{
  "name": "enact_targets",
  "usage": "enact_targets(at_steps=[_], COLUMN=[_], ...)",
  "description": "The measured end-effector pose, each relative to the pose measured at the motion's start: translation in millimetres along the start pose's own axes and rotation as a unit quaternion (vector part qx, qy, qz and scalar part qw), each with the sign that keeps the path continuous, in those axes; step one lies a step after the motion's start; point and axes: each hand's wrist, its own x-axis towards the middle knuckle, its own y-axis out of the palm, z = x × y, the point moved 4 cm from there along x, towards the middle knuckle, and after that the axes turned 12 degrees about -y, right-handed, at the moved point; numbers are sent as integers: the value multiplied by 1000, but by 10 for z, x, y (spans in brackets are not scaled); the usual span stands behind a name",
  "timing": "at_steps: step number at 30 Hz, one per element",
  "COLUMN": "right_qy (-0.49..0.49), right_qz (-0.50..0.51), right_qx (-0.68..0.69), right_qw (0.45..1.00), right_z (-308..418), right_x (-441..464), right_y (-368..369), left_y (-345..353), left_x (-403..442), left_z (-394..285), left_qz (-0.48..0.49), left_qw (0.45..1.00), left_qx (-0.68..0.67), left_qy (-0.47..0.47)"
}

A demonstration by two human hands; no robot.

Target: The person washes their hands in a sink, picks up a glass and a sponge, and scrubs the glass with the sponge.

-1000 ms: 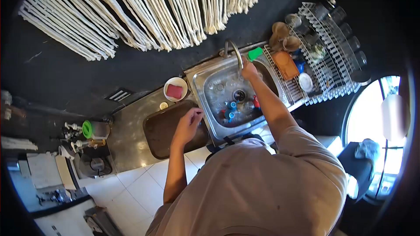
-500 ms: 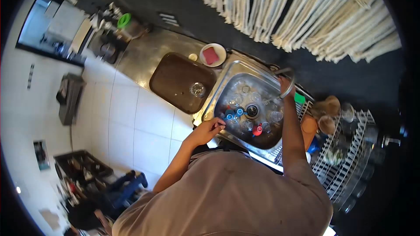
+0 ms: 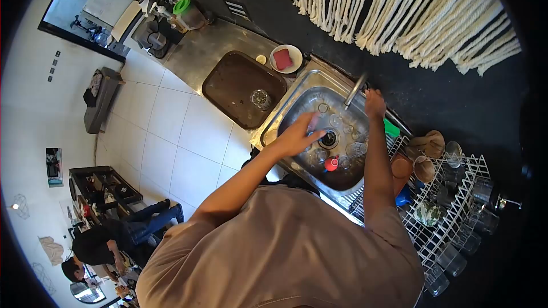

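Over the left part of the metal sink (image 3: 274, 131) is my left hand (image 3: 298, 136), fingers apart, with nothing visible held; it partly hides a blue item below. Beside the base of the curved faucet (image 3: 356, 90), my right hand (image 3: 375, 104) has its fingers closed around something too hidden to make out. Several clear glasses (image 3: 357, 149) lie in the sink around the drain (image 3: 328, 138), with a red item (image 3: 331, 163) among them. A green item (image 3: 391, 128) sits just below my right wrist.
Left of the sink lies a brown tray (image 3: 225, 88) holding a glass piece (image 3: 261, 99). Behind it stands a white bowl (image 3: 294, 60) with a red sponge (image 3: 282, 59). A dish rack (image 3: 439, 217) with glasses and cups is at the right. A person (image 3: 108, 239) is at the lower left.
The view has turned. My left hand has moved from beside the sink to over it. My right hand stays by the faucet.
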Motion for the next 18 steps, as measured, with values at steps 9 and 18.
enact_targets(at_steps=[9, 18], right_qy=[38, 228], right_qz=[16, 22], right_qx=[38, 336], right_qw=[998, 914], right_z=[-35, 518], right_x=[-39, -1266], right_y=[-7, -180], left_y=[324, 350], left_x=[936, 958], left_z=[-561, -549], left_qz=[-83, -43], left_qw=[994, 998], left_qx=[-27, -11], left_qy=[61, 55])
